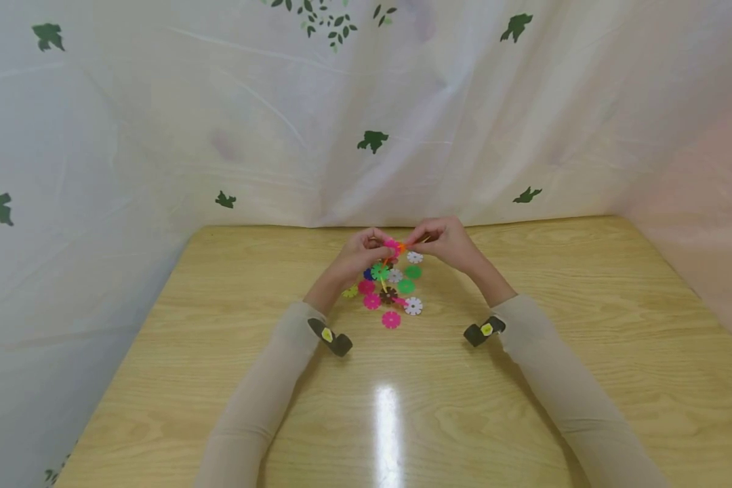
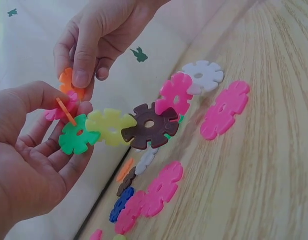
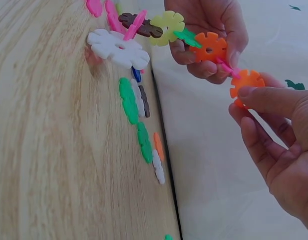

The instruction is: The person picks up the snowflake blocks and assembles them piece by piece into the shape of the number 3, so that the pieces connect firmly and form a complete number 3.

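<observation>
A chain of notched plastic flower discs hangs between both hands above the table. My left hand [image 1: 355, 259] pinches it near a pink disc [image 2: 54, 113], with an orange disc [image 3: 209, 41] beside its fingers. My right hand [image 1: 450, 245] pinches the orange disc at the chain's end [image 3: 249, 79], which meets the pink one. Down from the left hand the chain runs through a green disc [image 2: 76, 142], a yellow disc [image 2: 101, 120], a brown disc [image 2: 139, 131], a pink disc [image 2: 168, 92] and a white disc [image 2: 206, 70].
Loose discs lie on the wooden table [image 1: 219, 379] below the hands, among them a pink disc [image 1: 391, 320], a green disc [image 1: 413, 272] and a blue disc [image 2: 121, 204]. Behind the table's far edge hangs a pale curtain [image 1: 268, 149] with green prints.
</observation>
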Motion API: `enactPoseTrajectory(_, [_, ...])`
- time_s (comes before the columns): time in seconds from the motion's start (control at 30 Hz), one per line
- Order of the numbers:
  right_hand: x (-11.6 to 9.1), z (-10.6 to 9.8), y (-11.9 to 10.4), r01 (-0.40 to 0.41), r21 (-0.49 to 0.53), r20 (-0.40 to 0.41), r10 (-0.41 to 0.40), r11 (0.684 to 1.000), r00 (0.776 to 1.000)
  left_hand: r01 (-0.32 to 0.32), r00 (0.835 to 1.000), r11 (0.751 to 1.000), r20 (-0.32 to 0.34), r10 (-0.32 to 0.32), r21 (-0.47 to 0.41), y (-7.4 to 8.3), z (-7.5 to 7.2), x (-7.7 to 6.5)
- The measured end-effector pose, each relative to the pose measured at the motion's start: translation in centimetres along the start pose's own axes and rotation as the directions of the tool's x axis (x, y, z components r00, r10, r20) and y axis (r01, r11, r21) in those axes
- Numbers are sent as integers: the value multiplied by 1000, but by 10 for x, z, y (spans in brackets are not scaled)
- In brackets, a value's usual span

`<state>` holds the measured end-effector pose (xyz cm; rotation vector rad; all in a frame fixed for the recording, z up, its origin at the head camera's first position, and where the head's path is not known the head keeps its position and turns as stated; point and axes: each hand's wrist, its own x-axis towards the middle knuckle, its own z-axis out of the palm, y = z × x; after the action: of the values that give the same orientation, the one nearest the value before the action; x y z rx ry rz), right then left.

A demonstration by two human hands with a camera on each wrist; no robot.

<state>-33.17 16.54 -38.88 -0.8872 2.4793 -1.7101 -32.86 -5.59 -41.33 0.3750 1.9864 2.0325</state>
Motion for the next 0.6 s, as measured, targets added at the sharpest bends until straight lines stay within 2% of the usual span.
enactPoseTrajectory(0.6, [1,3,-1,44,-15,-2,-44,999,999,-63,998,998,0,63,17,0,2,-2])
